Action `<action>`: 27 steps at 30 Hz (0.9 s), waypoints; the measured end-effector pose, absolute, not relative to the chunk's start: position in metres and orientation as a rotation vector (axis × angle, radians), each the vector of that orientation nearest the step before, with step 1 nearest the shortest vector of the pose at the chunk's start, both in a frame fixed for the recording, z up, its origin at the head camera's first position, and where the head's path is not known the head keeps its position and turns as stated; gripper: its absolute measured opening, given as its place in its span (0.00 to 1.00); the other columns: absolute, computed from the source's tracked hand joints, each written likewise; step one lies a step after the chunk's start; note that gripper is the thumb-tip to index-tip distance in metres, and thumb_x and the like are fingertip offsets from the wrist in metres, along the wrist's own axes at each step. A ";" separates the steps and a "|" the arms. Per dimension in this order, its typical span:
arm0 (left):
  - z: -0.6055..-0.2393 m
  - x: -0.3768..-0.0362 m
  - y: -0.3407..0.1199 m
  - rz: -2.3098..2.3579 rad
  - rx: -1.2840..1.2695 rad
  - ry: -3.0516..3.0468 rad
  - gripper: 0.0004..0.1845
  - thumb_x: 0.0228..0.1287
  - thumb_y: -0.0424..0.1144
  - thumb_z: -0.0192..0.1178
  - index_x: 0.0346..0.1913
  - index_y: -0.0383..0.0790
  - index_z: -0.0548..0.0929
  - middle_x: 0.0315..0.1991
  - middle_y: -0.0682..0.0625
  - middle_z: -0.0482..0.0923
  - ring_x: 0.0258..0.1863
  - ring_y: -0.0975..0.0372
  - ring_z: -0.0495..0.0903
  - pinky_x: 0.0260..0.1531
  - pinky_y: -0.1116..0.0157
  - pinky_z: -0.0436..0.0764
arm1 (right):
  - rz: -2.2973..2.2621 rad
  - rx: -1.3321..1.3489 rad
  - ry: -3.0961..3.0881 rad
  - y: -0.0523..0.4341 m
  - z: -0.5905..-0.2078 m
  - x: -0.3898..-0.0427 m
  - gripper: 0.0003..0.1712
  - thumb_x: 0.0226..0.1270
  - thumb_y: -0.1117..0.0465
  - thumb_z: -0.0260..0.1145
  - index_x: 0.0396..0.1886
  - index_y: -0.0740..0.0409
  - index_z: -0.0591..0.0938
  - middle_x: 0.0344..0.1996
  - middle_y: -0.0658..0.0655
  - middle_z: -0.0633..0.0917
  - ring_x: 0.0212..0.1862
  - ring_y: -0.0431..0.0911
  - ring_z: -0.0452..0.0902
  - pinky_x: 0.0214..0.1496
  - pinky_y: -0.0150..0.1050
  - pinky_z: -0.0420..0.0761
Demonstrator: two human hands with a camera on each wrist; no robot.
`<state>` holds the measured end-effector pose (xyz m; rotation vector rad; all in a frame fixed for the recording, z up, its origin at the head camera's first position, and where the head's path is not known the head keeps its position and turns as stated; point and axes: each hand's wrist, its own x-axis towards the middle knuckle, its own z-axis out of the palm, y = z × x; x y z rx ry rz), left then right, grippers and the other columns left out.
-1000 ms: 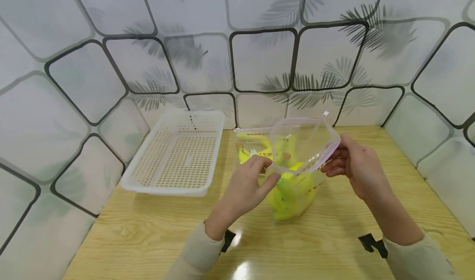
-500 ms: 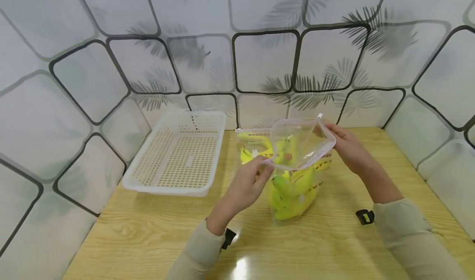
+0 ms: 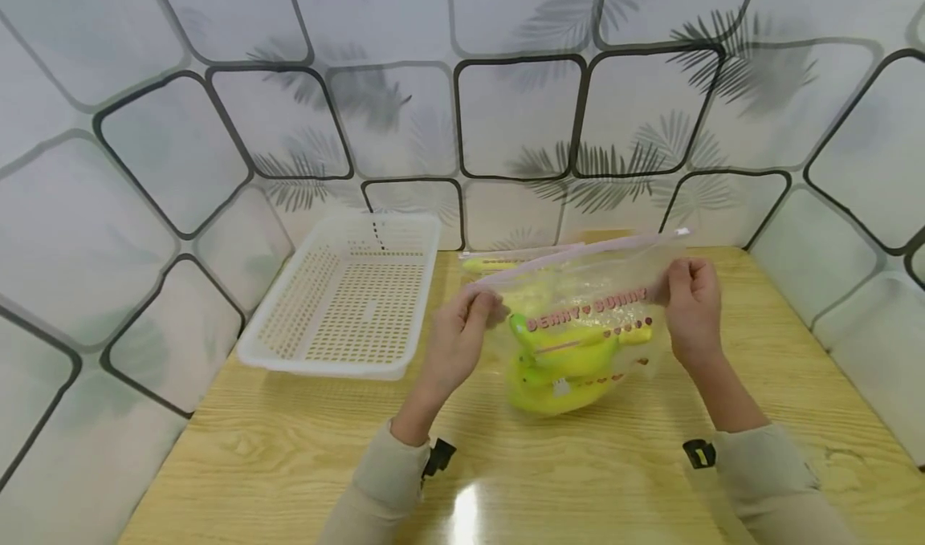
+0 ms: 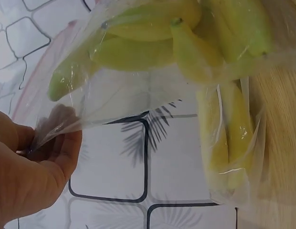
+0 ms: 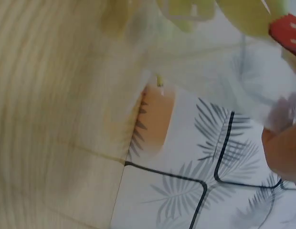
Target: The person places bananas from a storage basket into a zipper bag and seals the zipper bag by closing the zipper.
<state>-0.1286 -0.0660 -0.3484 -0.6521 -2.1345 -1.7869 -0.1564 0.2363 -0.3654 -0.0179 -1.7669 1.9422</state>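
Note:
A clear zip bag (image 3: 578, 296) with a pink zip strip and red lettering hangs between my two hands. Several yellow bananas (image 3: 571, 360), one green-tipped, lie in its lower part. My left hand (image 3: 458, 336) pinches its upper left side, thumb in front. On the opposite side, my right hand (image 3: 692, 312) grips the bag just below the zip. The bag's top edge is drawn almost straight, slanting up to the right. From the left wrist, my left hand (image 4: 33, 167) shows with the thin plastic between thumb and fingers. A second bag of bananas (image 4: 229, 143) stands behind.
A white perforated plastic basket (image 3: 361, 312) stands to the left on the wooden table (image 3: 303, 449). An orange item (image 5: 157, 119) stands at the back against the patterned wall covering (image 3: 516, 119).
The bag's mouth, rounded and gaping before, is now stretched flat, its lettering facing me. My right hand has left the zip's rear corner and grips the bag's right side; my left hand moved slightly left.

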 end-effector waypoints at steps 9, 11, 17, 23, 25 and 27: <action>-0.354 -0.158 -0.052 -1.778 -0.363 -1.945 0.18 0.81 0.41 0.41 0.40 0.33 0.77 0.24 0.40 0.78 0.21 0.54 0.79 0.23 0.65 0.81 | 1.593 -0.057 -1.614 0.195 -0.383 -0.150 0.08 0.81 0.62 0.44 0.37 0.51 0.65 0.16 0.47 0.68 0.15 0.36 0.62 0.17 0.26 0.63; -0.361 -0.166 -0.047 -1.629 -0.360 -1.935 0.16 0.81 0.38 0.41 0.39 0.32 0.76 0.22 0.41 0.76 0.19 0.55 0.78 0.20 0.66 0.79 | 1.576 -0.090 -1.615 0.191 -0.388 -0.149 0.08 0.81 0.62 0.43 0.37 0.51 0.65 0.16 0.47 0.68 0.16 0.36 0.62 0.18 0.26 0.63; -0.381 -0.176 -0.047 -1.578 -0.362 -1.927 0.15 0.81 0.36 0.40 0.40 0.31 0.75 0.22 0.42 0.76 0.19 0.59 0.75 0.19 0.70 0.75 | 1.599 -0.073 -1.742 0.200 -0.392 -0.141 0.09 0.81 0.61 0.47 0.37 0.51 0.71 0.16 0.46 0.72 0.16 0.36 0.67 0.19 0.26 0.69; -0.386 -0.173 -0.050 -2.022 -0.287 -1.815 0.14 0.80 0.41 0.45 0.43 0.33 0.74 0.29 0.47 0.78 0.27 0.64 0.79 0.29 0.69 0.80 | 1.796 -0.147 -1.743 0.208 -0.376 -0.134 0.14 0.79 0.55 0.51 0.35 0.54 0.79 0.18 0.49 0.78 0.19 0.39 0.75 0.19 0.28 0.77; -0.387 -0.173 -0.048 -2.054 -0.253 -1.807 0.13 0.79 0.40 0.47 0.42 0.32 0.75 0.29 0.49 0.79 0.28 0.64 0.80 0.33 0.68 0.81 | 1.821 -0.185 -1.752 0.205 -0.372 -0.135 0.14 0.80 0.53 0.51 0.35 0.54 0.77 0.19 0.50 0.78 0.20 0.40 0.75 0.20 0.29 0.78; -0.388 -0.172 -0.046 -2.039 -0.242 -1.819 0.12 0.78 0.38 0.51 0.41 0.30 0.76 0.29 0.49 0.80 0.29 0.65 0.79 0.34 0.68 0.81 | 1.831 -0.223 -1.757 0.202 -0.370 -0.138 0.14 0.79 0.51 0.52 0.34 0.54 0.75 0.19 0.50 0.76 0.20 0.40 0.73 0.20 0.29 0.77</action>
